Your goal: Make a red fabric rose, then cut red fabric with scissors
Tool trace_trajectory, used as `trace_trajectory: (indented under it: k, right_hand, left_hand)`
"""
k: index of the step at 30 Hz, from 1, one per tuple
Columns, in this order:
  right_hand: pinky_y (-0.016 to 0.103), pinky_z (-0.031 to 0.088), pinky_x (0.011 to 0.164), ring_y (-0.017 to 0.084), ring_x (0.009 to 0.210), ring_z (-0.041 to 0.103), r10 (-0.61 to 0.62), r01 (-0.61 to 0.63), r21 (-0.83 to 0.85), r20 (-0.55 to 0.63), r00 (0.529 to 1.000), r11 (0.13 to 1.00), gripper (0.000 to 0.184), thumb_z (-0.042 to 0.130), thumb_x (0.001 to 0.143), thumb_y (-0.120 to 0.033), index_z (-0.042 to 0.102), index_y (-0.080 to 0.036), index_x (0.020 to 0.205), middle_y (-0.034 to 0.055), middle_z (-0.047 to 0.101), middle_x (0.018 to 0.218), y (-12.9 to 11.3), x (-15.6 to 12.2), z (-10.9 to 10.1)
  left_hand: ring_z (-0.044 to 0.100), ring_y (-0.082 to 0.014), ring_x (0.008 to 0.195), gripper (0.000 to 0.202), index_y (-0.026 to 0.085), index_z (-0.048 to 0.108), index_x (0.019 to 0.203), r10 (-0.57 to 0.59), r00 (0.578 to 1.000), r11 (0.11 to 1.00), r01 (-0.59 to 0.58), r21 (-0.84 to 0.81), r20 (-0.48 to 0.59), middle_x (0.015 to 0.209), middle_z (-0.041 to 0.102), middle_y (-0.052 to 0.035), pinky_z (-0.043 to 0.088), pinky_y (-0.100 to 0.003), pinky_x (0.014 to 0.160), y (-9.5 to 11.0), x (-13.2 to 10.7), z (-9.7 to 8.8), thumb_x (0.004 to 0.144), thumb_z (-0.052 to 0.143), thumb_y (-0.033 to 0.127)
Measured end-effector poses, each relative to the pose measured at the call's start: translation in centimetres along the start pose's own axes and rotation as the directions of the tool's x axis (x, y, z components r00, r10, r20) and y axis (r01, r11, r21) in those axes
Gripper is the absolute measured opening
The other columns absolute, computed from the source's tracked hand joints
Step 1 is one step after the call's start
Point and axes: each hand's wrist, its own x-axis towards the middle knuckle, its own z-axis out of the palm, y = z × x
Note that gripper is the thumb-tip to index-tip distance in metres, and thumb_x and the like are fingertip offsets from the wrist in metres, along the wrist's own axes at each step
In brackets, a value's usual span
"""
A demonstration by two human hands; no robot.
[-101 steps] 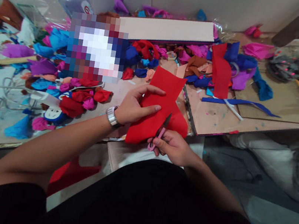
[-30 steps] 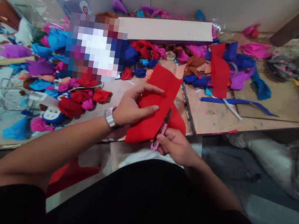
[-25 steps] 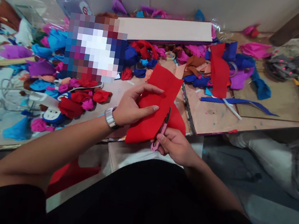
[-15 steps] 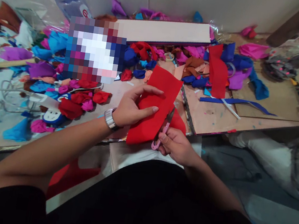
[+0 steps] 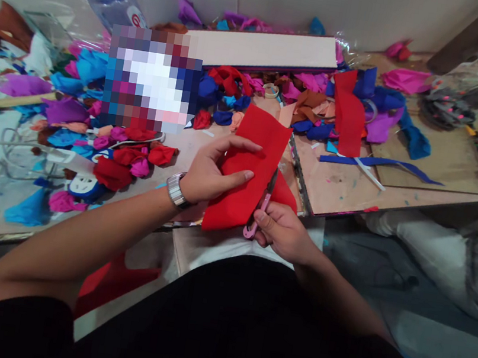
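Between the thumb and fingers of my left hand (image 5: 216,169) is a red sheet (image 5: 250,163) of cloth or crepe paper, held tilted at the bench's front edge. My right hand (image 5: 283,230) is closed around the pink handles of a pair of scissors (image 5: 265,202). The scissor blades point away from me and lie along the sheet's right edge, partly hidden by it. Another flap of red material (image 5: 284,192) shows behind and to the right of the blades.
Crumpled coloured pieces (image 5: 116,173) cover the bench's left side, with a power strip (image 5: 85,186) and cords among them. At the back stand a clear bottle (image 5: 115,2) and a long pale board (image 5: 262,51). A red strip (image 5: 348,114) and a blue strip (image 5: 380,164) lie to the right.
The scissors have shifted very slightly, and their handles look a little closer together. My left hand and the red sheet stay almost where they were.
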Motion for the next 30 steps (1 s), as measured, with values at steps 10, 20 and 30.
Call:
trace_trajectory:
  k: [10,20,30]
  right_hand:
    - [0.020,0.029,0.045,0.006,0.048,0.044,-0.020,0.020,0.040,-0.010,1.000,0.999,0.051,0.068,0.101,-0.063,0.069,-0.014,0.087,-0.0026,0.059,0.061,0.41,0.02,0.03]
    - [0.021,0.029,0.045,0.007,0.048,0.044,-0.020,0.020,0.030,-0.001,1.000,0.999,0.050,0.066,0.102,-0.064,0.071,-0.015,0.088,-0.0033,0.056,0.060,0.34,0.11,-0.16]
    - [0.021,0.030,0.044,0.007,0.047,0.044,-0.043,0.044,0.062,-0.010,0.999,0.997,0.050,0.066,0.102,-0.063,0.068,-0.016,0.086,-0.0037,0.057,0.061,0.39,0.22,-0.12]
  left_hand:
    - [0.079,-0.0246,0.111,0.047,0.022,0.077,0.118,0.021,1.000,1.000,-0.021,0.000,0.008,0.119,0.082,-0.0108,0.065,-0.040,0.104,0.00,0.01,-0.08,0.081,0.093,0.046]
    - [0.079,-0.0254,0.112,0.047,0.022,0.077,0.116,0.020,1.000,1.000,-0.020,-0.005,0.014,0.120,0.082,-0.0109,0.064,-0.041,0.106,0.16,0.03,0.04,0.081,0.093,0.049]
    - [0.079,-0.0244,0.113,0.042,0.023,0.077,0.118,0.040,0.999,0.998,-0.039,-0.042,0.016,0.121,0.082,-0.0097,0.064,-0.040,0.107,0.07,-0.05,0.10,0.082,0.093,0.039]
